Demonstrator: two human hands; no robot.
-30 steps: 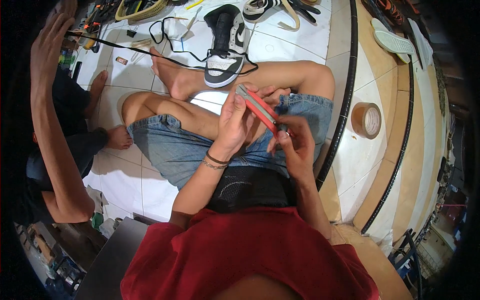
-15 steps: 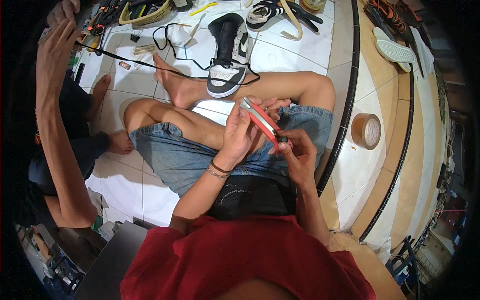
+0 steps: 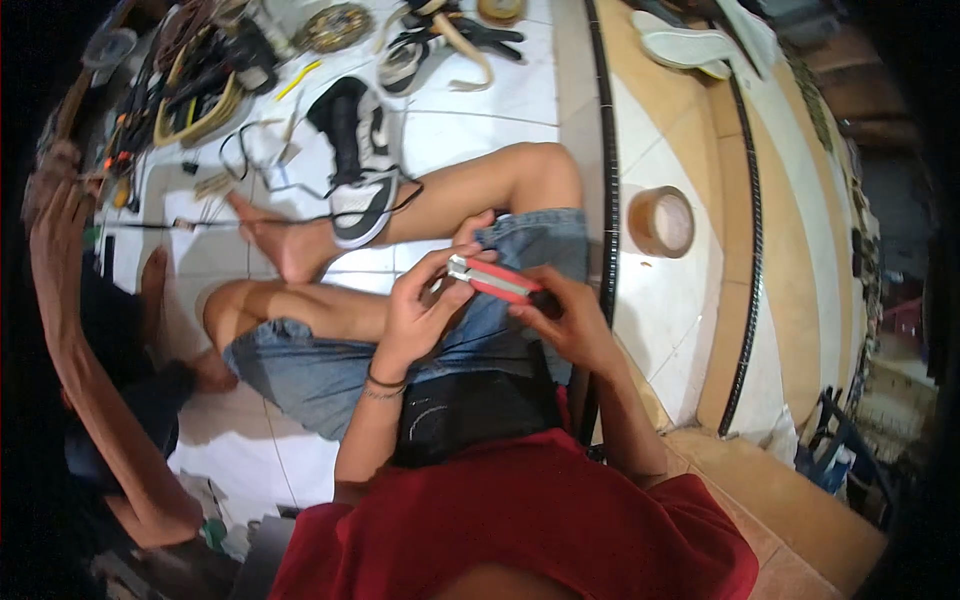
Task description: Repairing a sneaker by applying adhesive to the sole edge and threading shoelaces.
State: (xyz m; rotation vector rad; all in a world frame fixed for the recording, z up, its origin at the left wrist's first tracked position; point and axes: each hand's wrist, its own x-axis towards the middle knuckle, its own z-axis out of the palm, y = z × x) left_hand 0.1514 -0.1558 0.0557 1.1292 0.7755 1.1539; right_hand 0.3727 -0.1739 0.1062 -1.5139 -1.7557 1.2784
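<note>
A red utility knife (image 3: 502,283) with a silver metal strip and a dark end lies level over my lap, held between both hands. My left hand (image 3: 425,305) has its fingers closed round the silver tip end. At the dark end, the thumb and fingers of my right hand (image 3: 568,318) pinch the handle. Whether a blade sticks out is too small to tell. Beyond my lap, a grey, white and black high-top sneaker (image 3: 358,165) stands by my leg. Its black lace (image 3: 285,221) stretches left toward another person's raised hand (image 3: 58,205).
A yellow tool basket (image 3: 203,125) sits at the far left, near a yellow strip (image 3: 298,80). Another sneaker (image 3: 402,68) and black gloves (image 3: 482,38) lie at the back. On the right step are a tape roll (image 3: 661,222) and pale shoe soles (image 3: 685,48).
The view has shifted, so the scene sits further left. The knife has turned from steeply slanted to nearly level, with both hands still on it. The other person's hand stays raised.
</note>
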